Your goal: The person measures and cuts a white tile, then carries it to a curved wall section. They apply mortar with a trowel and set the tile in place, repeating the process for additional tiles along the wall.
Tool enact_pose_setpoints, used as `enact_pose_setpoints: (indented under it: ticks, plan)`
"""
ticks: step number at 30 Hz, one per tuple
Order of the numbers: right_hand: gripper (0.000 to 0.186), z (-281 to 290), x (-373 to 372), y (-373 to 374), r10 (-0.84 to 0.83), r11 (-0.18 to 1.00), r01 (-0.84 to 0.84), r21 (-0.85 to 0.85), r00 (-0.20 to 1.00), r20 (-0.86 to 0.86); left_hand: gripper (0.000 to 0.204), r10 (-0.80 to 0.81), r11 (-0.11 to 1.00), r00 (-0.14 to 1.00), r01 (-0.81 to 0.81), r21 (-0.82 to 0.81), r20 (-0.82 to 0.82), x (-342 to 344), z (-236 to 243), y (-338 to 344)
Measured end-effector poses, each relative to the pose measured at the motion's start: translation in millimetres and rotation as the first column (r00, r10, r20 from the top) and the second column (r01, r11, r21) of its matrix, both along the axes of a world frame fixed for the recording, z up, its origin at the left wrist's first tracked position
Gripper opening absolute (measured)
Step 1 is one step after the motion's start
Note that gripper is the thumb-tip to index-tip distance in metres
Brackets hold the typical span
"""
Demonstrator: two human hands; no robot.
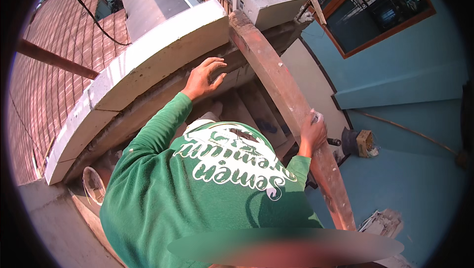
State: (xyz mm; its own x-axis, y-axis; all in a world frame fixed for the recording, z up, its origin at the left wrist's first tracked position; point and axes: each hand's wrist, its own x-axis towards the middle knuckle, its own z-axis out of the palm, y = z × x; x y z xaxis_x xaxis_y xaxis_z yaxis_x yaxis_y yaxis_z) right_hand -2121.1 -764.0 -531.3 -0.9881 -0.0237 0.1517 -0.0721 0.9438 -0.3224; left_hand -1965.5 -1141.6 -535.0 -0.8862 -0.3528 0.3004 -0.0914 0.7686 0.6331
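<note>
My left hand (pixel 203 78) is raised over the inner side of a curved white parapet (pixel 163 41). Its fingers are apart and slightly bent, with nothing in them. A long reddish-brown wooden beam (pixel 274 78) slants down from the parapet's gap toward the lower right. On this beam rests my right hand (pixel 313 132), its fingers closed around a small grey-white thing (pixel 318 117) too hidden to name. A black rounded handle end (pixel 334 141) sticks out beside that hand; what it belongs to cannot be seen. Both my sleeves are green.
Below the parapet, steps (pixel 252 102) descend in shadow. A bucket (pixel 94 185) stands at left. A tiled roof (pixel 64 55) lies beyond the parapet. At right are a blue wall, a framed window (pixel 387 13), a dark container with a yellowish box (pixel 365 143), and a thin pole (pixel 410 132).
</note>
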Motion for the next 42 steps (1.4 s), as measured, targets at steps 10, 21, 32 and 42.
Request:
enact_pose_setpoints:
  ticks: [10, 21, 32, 42]
  plan:
    - [0.049, -5, -2, 4, 0.022, 0.999, -0.022, -0.049, 1.000, -0.017, 0.036, 0.319, 0.947, 0.928, -0.318, 0.037, -0.194, 74, 35, -30]
    - [0.056, -13, -8, -1, -0.039, 0.999, 0.040, -0.006, 0.999, 0.032, 0.021, 0.343, 0.900, 0.826, -0.426, -0.095, -0.448, 105, 82, -85]
    - [0.060, 9, -59, -65, 0.026, 0.992, -0.029, 0.124, 0.999, 0.025, 0.026, 0.173, 0.984, 0.871, -0.176, 0.037, -0.460, 99, 105, -131]
    - [0.054, -7, -82, -202, 0.227, 0.964, -0.243, 0.109, 0.964, 0.141, 0.027, 0.045, 0.892, 0.948, 0.105, 0.439, -0.317, 75, 105, -177]
